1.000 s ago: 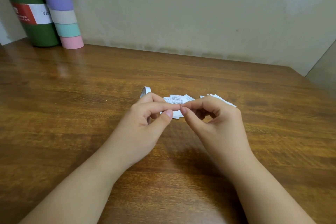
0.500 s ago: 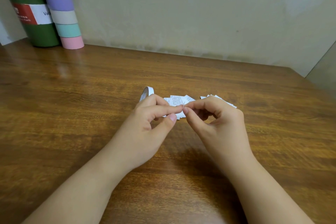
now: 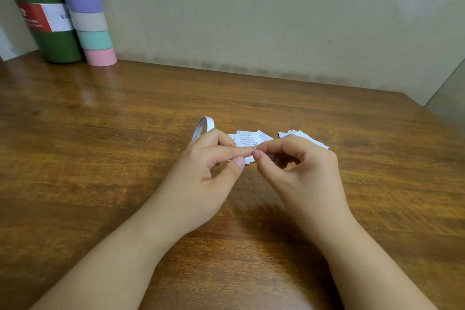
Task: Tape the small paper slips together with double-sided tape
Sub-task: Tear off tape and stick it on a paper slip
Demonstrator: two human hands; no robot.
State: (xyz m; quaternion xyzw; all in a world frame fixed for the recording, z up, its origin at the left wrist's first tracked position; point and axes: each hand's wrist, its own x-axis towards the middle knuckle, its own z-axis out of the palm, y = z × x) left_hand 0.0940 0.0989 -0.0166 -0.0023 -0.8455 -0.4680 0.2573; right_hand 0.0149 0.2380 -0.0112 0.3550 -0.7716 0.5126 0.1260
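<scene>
A white roll of double-sided tape [image 3: 204, 125] stands up behind my left hand [image 3: 201, 176], whose curled fingers hold it. My right hand [image 3: 299, 173] pinches the tape's tiny loose end [image 3: 255, 146] between thumb and forefinger, right at my left fingertips. Several small printed paper slips [image 3: 247, 140] lie on the wooden table [image 3: 100, 148] just behind both hands. A second fanned group of slips [image 3: 308, 137] lies behind my right hand, partly hidden by it.
A green bottle [image 3: 47, 33] with a red and white label stands at the far left corner. Beside it rises a stack of pastel tape rolls [image 3: 88, 25]. A plain wall runs along the table's back edge; the table's right corner lies at the far right.
The tape roll has risen a little higher above my left hand. Both hands stay close together, with my right fingertips still working at the tape end.
</scene>
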